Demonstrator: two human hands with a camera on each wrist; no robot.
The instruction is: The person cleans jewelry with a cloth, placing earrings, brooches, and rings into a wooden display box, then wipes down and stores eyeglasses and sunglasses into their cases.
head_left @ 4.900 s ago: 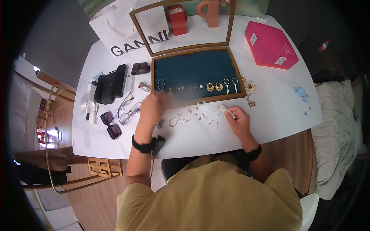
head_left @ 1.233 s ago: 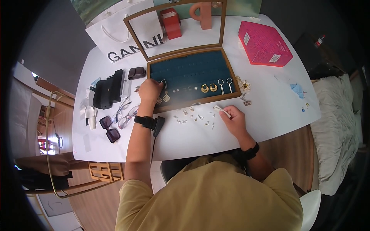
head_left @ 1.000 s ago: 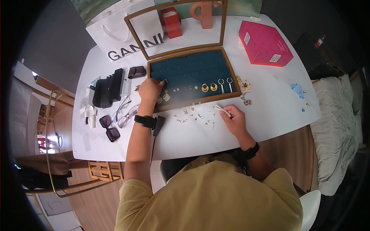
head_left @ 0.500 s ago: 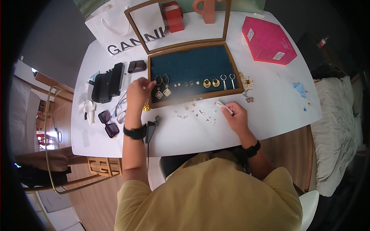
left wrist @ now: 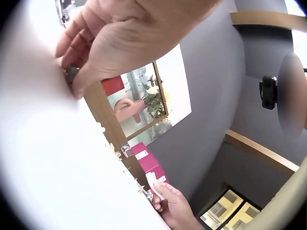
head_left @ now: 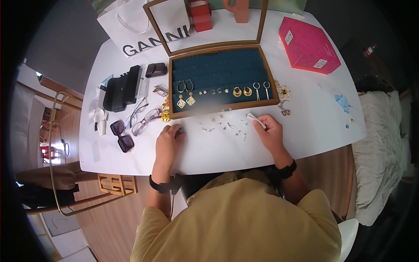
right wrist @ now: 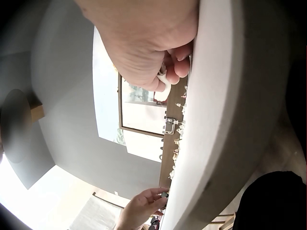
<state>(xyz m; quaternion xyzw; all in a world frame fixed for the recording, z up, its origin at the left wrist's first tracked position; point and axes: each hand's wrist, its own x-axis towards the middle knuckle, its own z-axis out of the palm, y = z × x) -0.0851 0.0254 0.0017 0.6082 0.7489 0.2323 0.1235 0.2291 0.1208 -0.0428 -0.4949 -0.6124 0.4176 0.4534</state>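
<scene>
My left hand [head_left: 168, 142] is low over the table in front of the box's left corner, its thumb and fingertips pinching a small dark greenish earring-like piece [left wrist: 72, 74]. The right wrist view also shows this dark piece [right wrist: 164, 195] between the fingertips. My right hand [head_left: 271, 131] grips a folded white cloth [head_left: 256, 120] at the box's front right. The wooden jewelry box [head_left: 209, 112] lies open with a dark teal lining. In its front rows sit dark hoop earrings [head_left: 189, 85], diamond-shaped drop earrings [head_left: 190, 101], small studs, gold hoops [head_left: 248, 91] and long silver drops [head_left: 266, 89].
Several tiny earrings [head_left: 230, 125] lie scattered before the box. Sunglasses [head_left: 125, 142], eyeglasses [head_left: 150, 116], a black case [head_left: 120, 94] and a gold ornament [head_left: 165, 116] are at left. A pink box [head_left: 307, 46] stands at right, and the glass lid [head_left: 260, 26] is raised behind.
A second dark hoop now hangs beside the first in the box. My left hand has come away from there, down to the dark piece on the table. My right hand keeps the cloth.
</scene>
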